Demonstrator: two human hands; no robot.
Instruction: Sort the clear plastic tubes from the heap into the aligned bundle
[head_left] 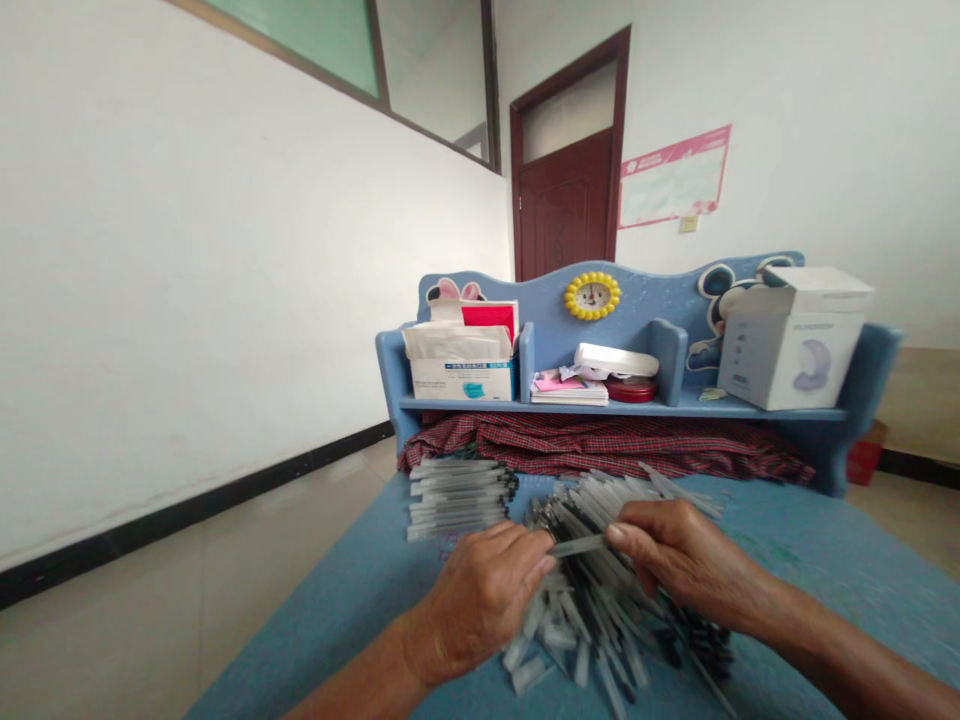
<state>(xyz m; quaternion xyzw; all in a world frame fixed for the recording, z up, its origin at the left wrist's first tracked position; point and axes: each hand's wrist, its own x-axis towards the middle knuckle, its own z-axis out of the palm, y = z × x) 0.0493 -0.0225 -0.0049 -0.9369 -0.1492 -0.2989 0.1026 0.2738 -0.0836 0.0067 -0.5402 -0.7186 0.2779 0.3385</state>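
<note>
A loose heap of clear-barrelled pens (600,590) lies on the blue desk (810,560). Both my hands rest over it. My left hand (484,595) is curled, its thumb and fingers pinching the left end of one clear pen (577,546). My right hand (675,560) is closed too, with its fingertips on the same pen's right end. To the left, a neat stack of pens (457,495) lies in parallel rows.
A red checked cloth (600,445) lies at the back of the desk under a blue shelf (622,405). The shelf holds a box of face masks (461,375), papers and a red tin (630,388), a white carton (791,340) and a small yellow clock (592,296). A brown door (566,205) is behind.
</note>
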